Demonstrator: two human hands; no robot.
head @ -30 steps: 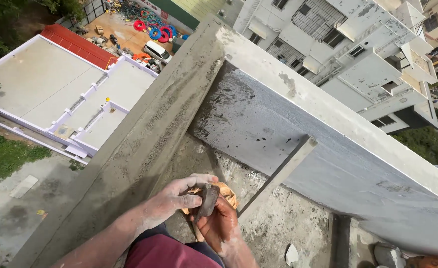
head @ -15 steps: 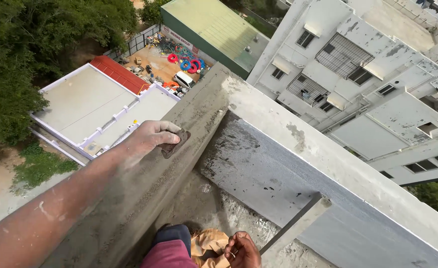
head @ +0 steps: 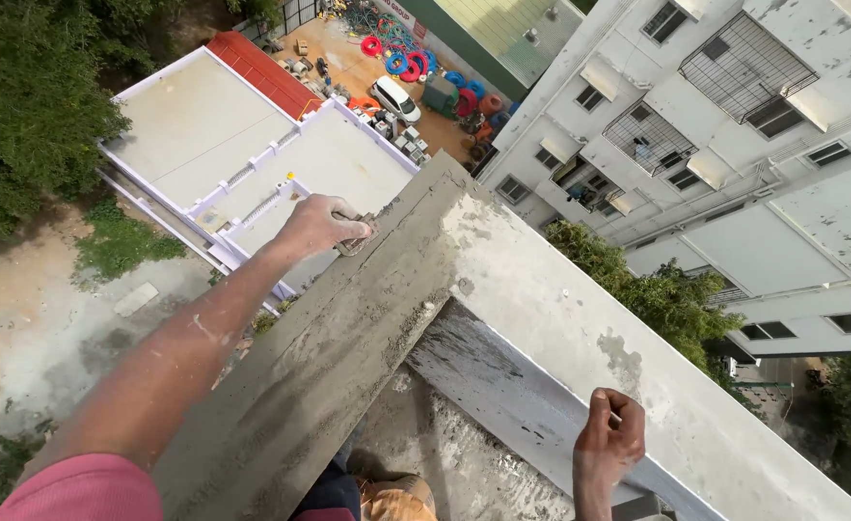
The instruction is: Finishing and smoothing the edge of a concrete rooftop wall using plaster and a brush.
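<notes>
A broad grey concrete parapet wall [head: 348, 347], its top coated with wet, rough cement plaster, ran from the lower left up to a corner near the middle of the view, where it met a second, paler concrete ledge [head: 589, 338] that stretched down toward the lower right. In the angle between the two lay a mortar-spattered grey floor [head: 445, 453]. Far below the wall's outer edge stood a white flat-roofed building [head: 213, 135] with a red strip of roofing, and beyond the corner a white multi-storey block [head: 734, 125].

The person's left arm, in a pink sleeve [head: 83, 487], reached along the outer edge of the wet parapet top. The left hand [head: 321, 224] was closed around a small grey metal trowel [head: 356, 237], whose blade lay against the plaster at the outer edge, just short of the corner. Little of the tool showed past the fingers.

The right hand [head: 608, 436] hovered over the inner edge of the paler ledge, its fingers curled into a loose fist; whether it gripped anything could not be told. At the bottom edge, on the floor, part of a tan shoe [head: 398, 500] showed.
</notes>
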